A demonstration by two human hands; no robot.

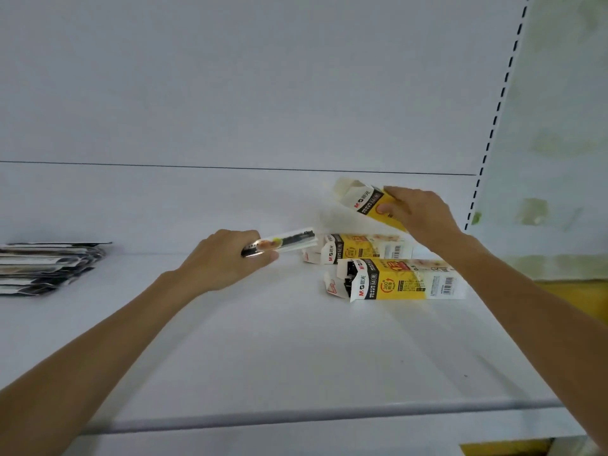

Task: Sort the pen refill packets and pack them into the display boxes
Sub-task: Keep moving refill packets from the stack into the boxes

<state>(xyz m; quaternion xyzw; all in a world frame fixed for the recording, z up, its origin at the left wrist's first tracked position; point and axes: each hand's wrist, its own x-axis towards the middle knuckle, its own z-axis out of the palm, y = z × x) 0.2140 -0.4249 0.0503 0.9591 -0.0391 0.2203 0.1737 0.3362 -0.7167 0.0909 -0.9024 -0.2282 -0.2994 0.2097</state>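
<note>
Fingers (245, 236) of the left hand (223, 258) curl round a slim refill packet (289, 241), clear with black refills and a white end, held mid-frame just above the white shelf (263, 340). The right hand (418, 212), right of centre, grips a yellow, white and black display box (362, 200), raised and tilted, its open mouth toward the upper left. Below it the farther box (362, 246) and the nearer box (408, 281) lie on their sides, flaps open, black refills showing in the nearer. A stack of packets (49, 268) lies at the left edge.
</note>
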